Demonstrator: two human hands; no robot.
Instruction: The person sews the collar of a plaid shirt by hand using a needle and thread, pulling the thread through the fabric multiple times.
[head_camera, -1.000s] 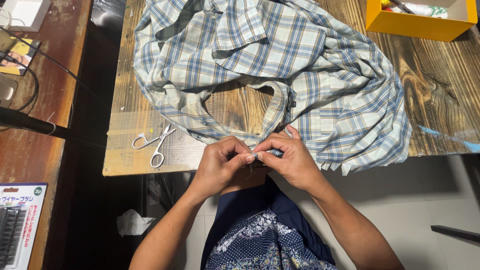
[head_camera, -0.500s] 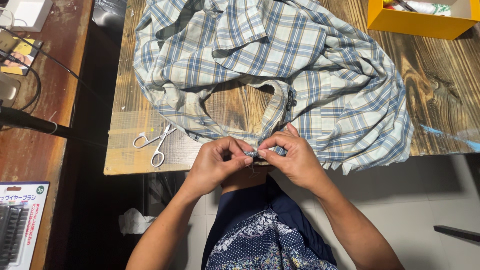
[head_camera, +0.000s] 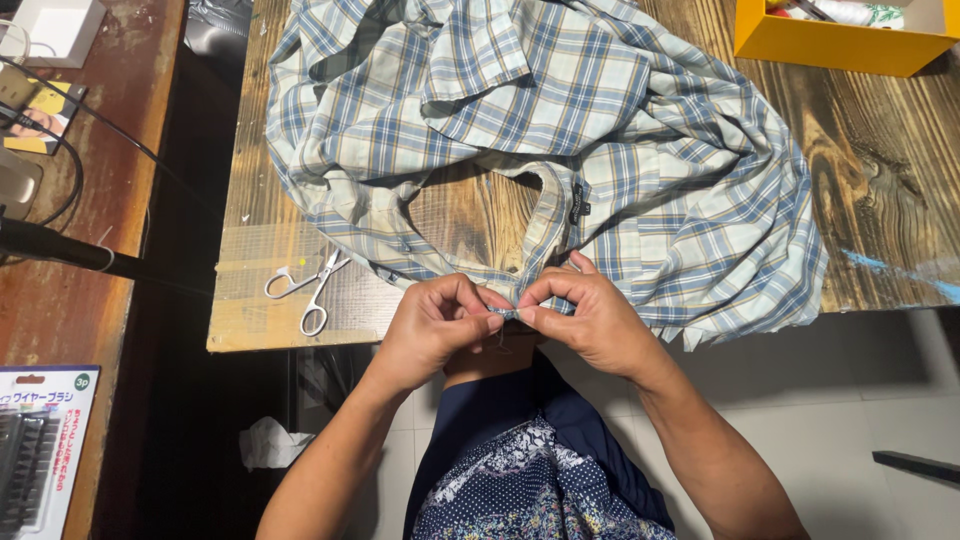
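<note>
Because most of the plaid shirt (head_camera: 560, 130) lies heaped on the wooden table (head_camera: 880, 170) while only its near edge hangs toward you, the cloth's own weight is your first hazard: a hard tug could drag the heap toward the table's front edge and pull the seam out of your fingers. Your left hand (head_camera: 435, 330) and right hand (head_camera: 590, 320) meet just below that front edge, each grip closed in a pinch on the same short stretch of shirt hem beside the collar opening. What sits between the fingertips is too small to make out; if it is a needle or loose thread, a slip there would likely prick a finger or lose the stitch. The small scissors (head_camera: 310, 285) lie on the table to the left of the shirt, blades toward the fabric, near your left hand; a sweep of the forearm could knock them off. The yellow box (head_camera: 830, 45) at the table's far right corner is well apart and poses no concern.
</note>
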